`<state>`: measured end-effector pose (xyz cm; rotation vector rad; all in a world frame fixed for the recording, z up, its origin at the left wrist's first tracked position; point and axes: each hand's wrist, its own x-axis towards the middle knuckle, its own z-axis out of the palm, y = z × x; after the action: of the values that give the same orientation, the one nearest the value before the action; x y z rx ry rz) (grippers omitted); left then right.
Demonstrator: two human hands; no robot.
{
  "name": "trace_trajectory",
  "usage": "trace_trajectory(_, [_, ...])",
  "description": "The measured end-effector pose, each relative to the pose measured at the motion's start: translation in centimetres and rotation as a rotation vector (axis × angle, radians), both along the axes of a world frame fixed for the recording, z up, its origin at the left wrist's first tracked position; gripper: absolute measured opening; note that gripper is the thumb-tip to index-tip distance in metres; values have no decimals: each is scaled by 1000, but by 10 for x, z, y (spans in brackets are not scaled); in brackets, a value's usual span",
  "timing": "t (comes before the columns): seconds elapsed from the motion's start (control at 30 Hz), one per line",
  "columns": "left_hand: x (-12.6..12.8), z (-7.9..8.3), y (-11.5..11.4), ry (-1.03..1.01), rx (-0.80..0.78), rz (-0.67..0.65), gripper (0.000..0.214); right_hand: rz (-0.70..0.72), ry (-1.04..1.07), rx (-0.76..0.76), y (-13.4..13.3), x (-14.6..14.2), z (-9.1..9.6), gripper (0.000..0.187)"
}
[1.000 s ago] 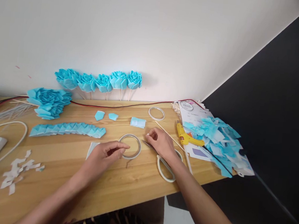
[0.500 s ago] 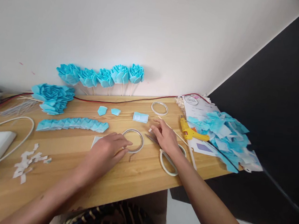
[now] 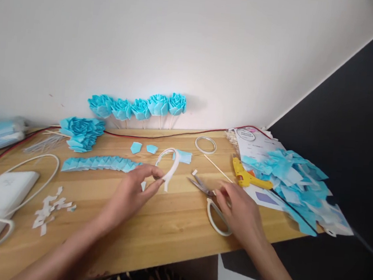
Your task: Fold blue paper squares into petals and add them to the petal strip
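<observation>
My left hand (image 3: 140, 187) pinches a roll of white tape (image 3: 173, 170) between thumb and fingers. The roll is raised and tilted, and a loose end hangs from its near side. To the right, my right hand (image 3: 237, 206) is curled over the scissors (image 3: 214, 215), covering part of their handles. Their blades point left and stand apart on the wood. A small white paper piece (image 3: 194, 172) is beside the blade tips. Behind the tape lies a flat blue folded piece (image 3: 185, 157), partly hidden. Two blue pentagon-shaped pieces (image 3: 136, 147) lie farther back.
A pleated blue strip (image 3: 101, 162) lies left of my left hand. Blue flowers on sticks (image 3: 158, 105) lean on the wall. A yellow glue gun (image 3: 249, 174) and blue scraps (image 3: 297, 172) are at right. White scraps (image 3: 49, 208) and a white power bank (image 3: 0, 210) are at left.
My left hand has lifted the tape roll off the table. My right hand has drawn back from the small white piece to the scissors' handles. The view has shifted slightly.
</observation>
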<state>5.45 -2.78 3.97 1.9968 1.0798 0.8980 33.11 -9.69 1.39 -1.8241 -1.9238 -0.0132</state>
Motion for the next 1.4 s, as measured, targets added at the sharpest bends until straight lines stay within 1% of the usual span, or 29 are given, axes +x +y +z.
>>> trace_trajectory(0.07, [-5,1,3,-175,-204,35,13,1,-30,-25,-13,6,-2,25])
trace_trajectory(0.13, [-8,0,5,-307,-335,44,15,20,-3,-8,-19,6,0,23])
trace_trajectory(0.2, [-8,-3,5,-370,-396,53,17,59,65,17,-18,-3,6,21])
trace_trajectory(0.3, [-7,-4,1,-392,-426,67,18,132,158,44,-8,-26,19,21])
trace_trajectory(0.37, [-6,-3,-2,-372,-384,96,16,185,193,41,0,-39,24,22])
trace_trajectory(0.43, [-6,-2,-4,-310,-276,140,13,208,201,35,4,-44,25,23])
trace_trajectory(0.57, [-7,-1,-8,-142,-12,233,10,142,145,28,0,-30,19,22])
trace_trajectory(0.63, [-7,-1,-10,-70,112,259,9,121,147,24,-3,-25,19,20])
trace_trajectory(0.73, [-6,-3,-13,37,251,276,11,182,162,35,-3,-36,26,20])
trace_trajectory(0.83, [-4,-7,-16,126,304,258,13,253,186,72,4,-61,36,19])
trace_trajectory(0.93, [-4,-11,-17,168,352,241,15,317,208,111,12,-86,41,19])
trace_trajectory(1.07, [-4,-13,-18,149,446,230,13,327,299,111,21,-102,41,11])
trace_trajectory(1.13, [-3,-13,-17,122,491,230,11,307,418,50,26,-105,39,11])
trace_trajectory(1.27, [-3,-14,-16,111,517,247,10,258,720,-181,33,-104,36,10])
trace_trajectory(1.33, [-3,-14,-15,114,514,259,11,250,802,-254,34,-104,35,12])
trace_trajectory(1.4, [-4,-14,-15,119,504,268,11,245,829,-273,34,-104,34,13])
